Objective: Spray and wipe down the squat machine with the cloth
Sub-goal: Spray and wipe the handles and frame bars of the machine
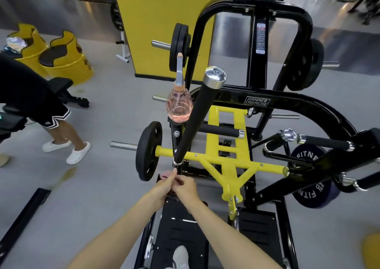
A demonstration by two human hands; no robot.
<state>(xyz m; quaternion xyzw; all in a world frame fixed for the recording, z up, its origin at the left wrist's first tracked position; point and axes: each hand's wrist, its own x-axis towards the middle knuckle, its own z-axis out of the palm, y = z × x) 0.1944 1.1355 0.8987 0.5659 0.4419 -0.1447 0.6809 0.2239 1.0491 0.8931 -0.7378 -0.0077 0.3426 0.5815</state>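
Note:
The black and yellow squat machine point(228, 161) fills the middle and right of the view. A clear spray bottle point(179, 106) with pink liquid stands on a post on its left side, beside a long black padded handle point(193, 122). My two hands meet just below the foot of that handle. My left hand point(162, 187) pinches a small pink cloth point(164, 175), of which only a bit shows above the fingers. My right hand point(186, 187) is pressed against the left with its fingers curled in on the same cloth.
Weight plates point(148, 150) hang on the machine's left pegs, and a dark plate point(310, 178) on the right. A person in black shorts point(51, 112) stands on the left. Yellow barrel seats point(65, 57) and a black bench point(67, 91) are behind. My shoe point(181, 256) is on the black footplate point(181, 227).

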